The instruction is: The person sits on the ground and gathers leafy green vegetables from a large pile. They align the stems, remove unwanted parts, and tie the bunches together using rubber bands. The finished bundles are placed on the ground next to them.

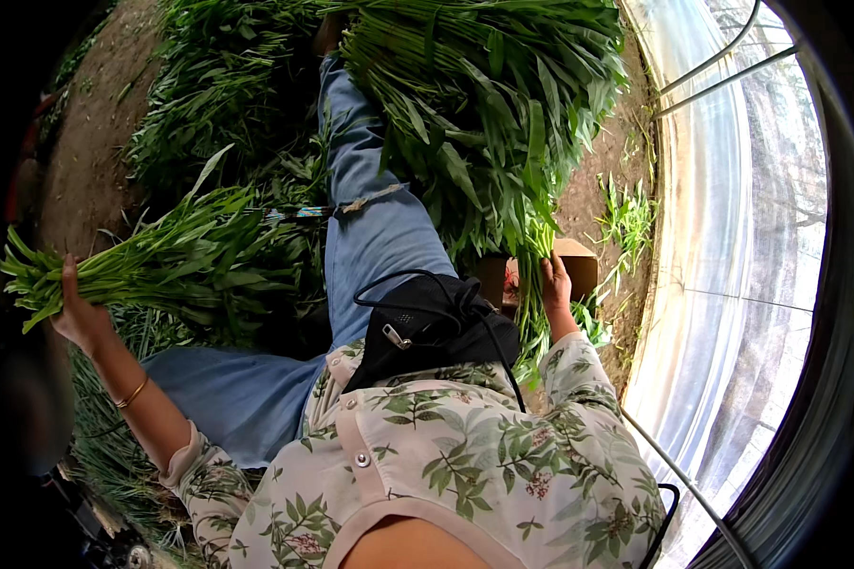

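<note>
At the far left my left hand (83,313) is closed around the stems of a bunch of long-leaved greens (178,263), which look like water spinach. The cut stem ends point left and the leaves spread right, towards my knees. Right of my lap, my right hand (556,284) grips a smaller bunch of greens (534,284) by its pale stems, its leaves hanging down beside a black waist bag. A large pile of the same greens (470,92) lies ahead across my outstretched leg, partly hiding it.
A cardboard box (583,269) stands just behind my right hand. More greens (220,92) are heaped at the upper left, and thin grass-like leaves (107,427) lie at the lower left. Loose leaves (626,220) rest on soil by a plastic sheet wall (712,213) with metal rods.
</note>
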Motion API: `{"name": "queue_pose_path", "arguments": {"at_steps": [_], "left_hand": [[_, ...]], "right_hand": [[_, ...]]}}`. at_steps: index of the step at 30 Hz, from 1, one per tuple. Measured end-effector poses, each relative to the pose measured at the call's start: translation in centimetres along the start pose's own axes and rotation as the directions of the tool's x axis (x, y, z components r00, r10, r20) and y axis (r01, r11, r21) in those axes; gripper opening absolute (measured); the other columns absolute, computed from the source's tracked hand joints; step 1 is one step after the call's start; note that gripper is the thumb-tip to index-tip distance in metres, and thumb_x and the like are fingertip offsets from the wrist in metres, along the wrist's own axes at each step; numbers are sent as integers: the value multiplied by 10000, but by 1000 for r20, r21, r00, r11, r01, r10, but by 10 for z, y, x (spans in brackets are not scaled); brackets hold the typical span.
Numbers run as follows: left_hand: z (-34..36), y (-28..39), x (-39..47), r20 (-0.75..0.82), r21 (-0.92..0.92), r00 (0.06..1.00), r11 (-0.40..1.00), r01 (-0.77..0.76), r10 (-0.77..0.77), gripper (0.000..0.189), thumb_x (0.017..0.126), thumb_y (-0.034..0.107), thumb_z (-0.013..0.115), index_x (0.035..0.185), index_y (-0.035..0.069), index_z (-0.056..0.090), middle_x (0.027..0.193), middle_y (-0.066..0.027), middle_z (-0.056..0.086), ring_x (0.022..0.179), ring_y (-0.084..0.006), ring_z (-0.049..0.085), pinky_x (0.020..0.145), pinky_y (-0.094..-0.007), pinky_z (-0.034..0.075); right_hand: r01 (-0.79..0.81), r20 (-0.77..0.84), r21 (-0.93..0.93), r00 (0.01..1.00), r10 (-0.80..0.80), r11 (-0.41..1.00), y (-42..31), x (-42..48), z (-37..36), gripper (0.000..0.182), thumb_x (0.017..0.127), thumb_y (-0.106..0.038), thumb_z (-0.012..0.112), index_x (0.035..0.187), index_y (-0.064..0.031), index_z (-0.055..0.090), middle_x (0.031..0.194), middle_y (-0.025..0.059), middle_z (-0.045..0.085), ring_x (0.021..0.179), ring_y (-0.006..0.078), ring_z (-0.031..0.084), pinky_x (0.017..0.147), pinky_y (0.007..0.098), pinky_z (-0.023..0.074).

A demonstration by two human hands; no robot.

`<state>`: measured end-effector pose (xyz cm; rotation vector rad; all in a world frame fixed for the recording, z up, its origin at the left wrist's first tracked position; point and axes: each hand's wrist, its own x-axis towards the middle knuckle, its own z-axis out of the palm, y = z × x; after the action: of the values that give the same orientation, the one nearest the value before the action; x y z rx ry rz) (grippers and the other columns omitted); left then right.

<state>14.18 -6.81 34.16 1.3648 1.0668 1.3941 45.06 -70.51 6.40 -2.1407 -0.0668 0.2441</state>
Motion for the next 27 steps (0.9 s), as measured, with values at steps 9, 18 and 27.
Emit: {"name": "queue_pose_path", "arguments": {"at_steps": [9, 18, 27], "left_hand": [[-4, -8, 6, -11, 34, 998, 998, -54, 54, 234, 733, 71, 736, 936, -7, 650, 900, -91, 651, 738, -165, 611, 567, -321, 502], [-3, -5, 2, -7, 71, 998, 995, -63, 63, 344, 714, 75, 756, 1019, -10, 621, 969, -92, 638, 797, -187, 622, 604, -340, 525], [-2, -6, 4, -12, 95, 999, 994, -44, 45, 436, 702, 100, 770, 1084, -20, 596, 1075, -102, 605, 872, -188, 614, 648, -338, 540]], "right_hand": [[339, 127, -600, 934, -333, 724, -19, -4, -13, 188, 895, -180, 509, 989, -19, 488, 1031, 176, 560, 917, 365, 546, 761, 419, 460], [288, -70, -493, 928, -367, 821, -33, -8, -20, 202, 901, -120, 503, 1054, 5, 464, 1026, 192, 558, 968, 385, 512, 816, 411, 427], [-18, -57, -340, 998, -2, 940, -11, 7, 17, 882, 782, -394, 669, 1400, -21, 164, 1319, 264, 401, 1176, 403, 436, 957, 427, 375]]}}
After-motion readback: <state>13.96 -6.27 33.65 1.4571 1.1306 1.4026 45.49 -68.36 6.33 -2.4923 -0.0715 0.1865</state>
